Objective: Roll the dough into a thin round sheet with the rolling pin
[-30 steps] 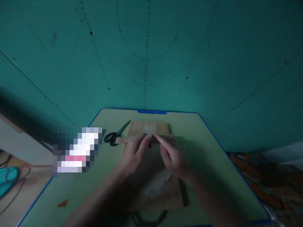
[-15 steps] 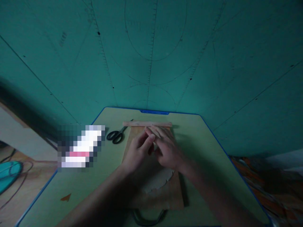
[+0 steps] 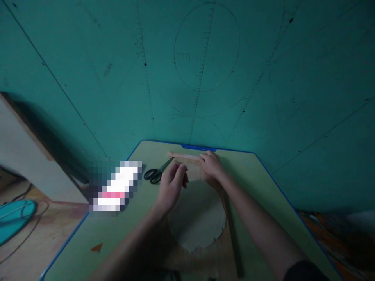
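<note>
A flat, pale sheet of dough with a cracked edge lies on a wooden board. At the board's far end is a thin wooden rolling pin, and my right hand has its fingers closed over the pin's right end. My left hand is curled above the left side of the board, apart from the pin, thumb against the bent fingers. Whatever may be inside those fingers is hidden. Just left of it, black-handled scissors rest on the table, blades toward the pin.
The light table has a blue rim and stands against a green wall marked with lines and circles. A blurred-out bright rectangular thing is at the left edge. A small orange-brown scrap lies nearer me.
My hands, touching each other above the board before, are now apart. The right one has gone forward onto the rolling pin. More of the dough shows, and the view has shifted.
</note>
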`<action>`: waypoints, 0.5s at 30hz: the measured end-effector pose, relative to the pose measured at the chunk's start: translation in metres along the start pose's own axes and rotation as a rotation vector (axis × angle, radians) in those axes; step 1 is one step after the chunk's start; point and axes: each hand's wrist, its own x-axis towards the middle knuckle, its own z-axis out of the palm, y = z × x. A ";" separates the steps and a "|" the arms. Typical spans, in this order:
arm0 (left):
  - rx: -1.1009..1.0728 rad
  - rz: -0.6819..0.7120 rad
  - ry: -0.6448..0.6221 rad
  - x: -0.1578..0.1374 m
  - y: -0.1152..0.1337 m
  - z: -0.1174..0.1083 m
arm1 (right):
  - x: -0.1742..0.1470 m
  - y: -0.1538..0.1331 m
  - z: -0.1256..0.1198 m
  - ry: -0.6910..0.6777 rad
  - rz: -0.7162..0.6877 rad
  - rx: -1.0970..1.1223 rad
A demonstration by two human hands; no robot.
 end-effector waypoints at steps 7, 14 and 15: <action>0.055 0.066 0.103 0.006 -0.005 -0.005 | 0.003 0.007 -0.005 0.060 0.005 0.039; 0.207 0.070 0.088 0.008 -0.015 -0.006 | -0.035 0.018 -0.019 0.236 0.050 0.270; 0.260 0.086 0.087 0.009 -0.015 -0.008 | -0.044 0.017 -0.022 0.252 0.034 0.336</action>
